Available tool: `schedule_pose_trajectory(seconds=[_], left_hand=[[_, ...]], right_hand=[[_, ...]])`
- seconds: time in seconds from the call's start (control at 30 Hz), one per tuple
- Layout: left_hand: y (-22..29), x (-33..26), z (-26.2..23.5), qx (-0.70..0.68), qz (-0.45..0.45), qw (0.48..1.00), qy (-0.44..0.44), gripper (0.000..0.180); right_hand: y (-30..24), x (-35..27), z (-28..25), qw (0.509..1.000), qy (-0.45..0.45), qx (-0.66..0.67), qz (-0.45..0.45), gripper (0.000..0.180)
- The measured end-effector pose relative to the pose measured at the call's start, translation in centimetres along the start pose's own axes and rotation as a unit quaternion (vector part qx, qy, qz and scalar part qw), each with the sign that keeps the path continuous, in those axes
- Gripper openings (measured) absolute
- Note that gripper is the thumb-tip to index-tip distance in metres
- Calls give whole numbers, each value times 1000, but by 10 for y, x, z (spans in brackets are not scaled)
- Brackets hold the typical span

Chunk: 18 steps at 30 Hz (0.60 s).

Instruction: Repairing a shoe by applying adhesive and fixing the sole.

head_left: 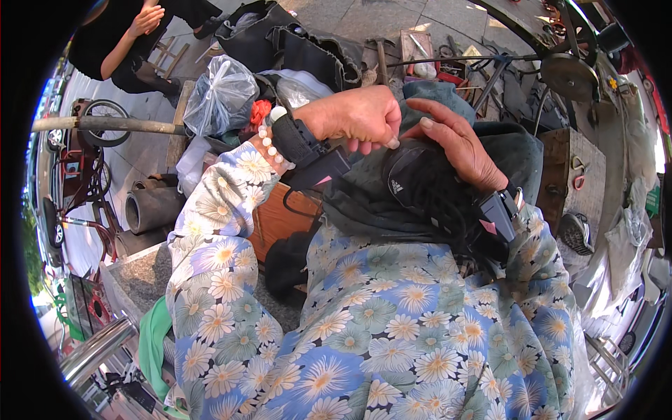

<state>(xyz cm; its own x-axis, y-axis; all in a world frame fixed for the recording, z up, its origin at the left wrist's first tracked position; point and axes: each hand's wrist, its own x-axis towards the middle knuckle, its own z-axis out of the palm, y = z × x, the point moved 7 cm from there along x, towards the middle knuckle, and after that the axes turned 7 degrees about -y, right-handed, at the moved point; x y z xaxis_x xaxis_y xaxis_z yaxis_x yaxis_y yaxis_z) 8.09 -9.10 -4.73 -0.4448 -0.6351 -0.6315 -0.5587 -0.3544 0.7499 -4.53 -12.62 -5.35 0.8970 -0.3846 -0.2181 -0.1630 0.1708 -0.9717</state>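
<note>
My left hand [360,115] is closed in front of me, its fingers curled and thumb pressed in; whatever they pinch is too small to make out. Close by on the right, my right hand [455,143] has its fingers stretched out and slightly bent, the thumb beneath them, with nothing visible in it. Under both hands, a black shoe [409,175] with a white mark and dark laces lies on the dark cloth [357,206] over my lap. My right palm is beside the shoe; contact is unclear. Each wrist carries a black device, and the left also a pearl bracelet.
A clear plastic bag [220,94] and a black bag [301,49] lie beyond my left arm. A hammer [381,61] and scattered tools are ahead. A wheeled metal machine [570,73] and wooden box [574,175] stand right. Another person's hands [145,19] show far left.
</note>
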Motion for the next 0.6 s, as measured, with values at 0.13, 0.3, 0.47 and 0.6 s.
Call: schedule_pose_trajectory(seconds=[0.13, 0.3, 0.47, 0.6], left_hand=[[1, 1, -2, 12, -2, 1000, 1, 16], [8, 3, -5, 32, -3, 999, 9, 14], [10, 3, -3, 57, -6, 998, 6, 12], [11, 7, 0, 80, -19, 997, 5, 10]], right_hand=[[-4, 1, 0, 1000, 4, -11, 3, 48], [-5, 2, -4, 1000, 5, -13, 2, 48], [-2, 2, -2, 1000, 4, -15, -4, 46], [2, 1, -2, 1000, 6, -16, -12, 45]])
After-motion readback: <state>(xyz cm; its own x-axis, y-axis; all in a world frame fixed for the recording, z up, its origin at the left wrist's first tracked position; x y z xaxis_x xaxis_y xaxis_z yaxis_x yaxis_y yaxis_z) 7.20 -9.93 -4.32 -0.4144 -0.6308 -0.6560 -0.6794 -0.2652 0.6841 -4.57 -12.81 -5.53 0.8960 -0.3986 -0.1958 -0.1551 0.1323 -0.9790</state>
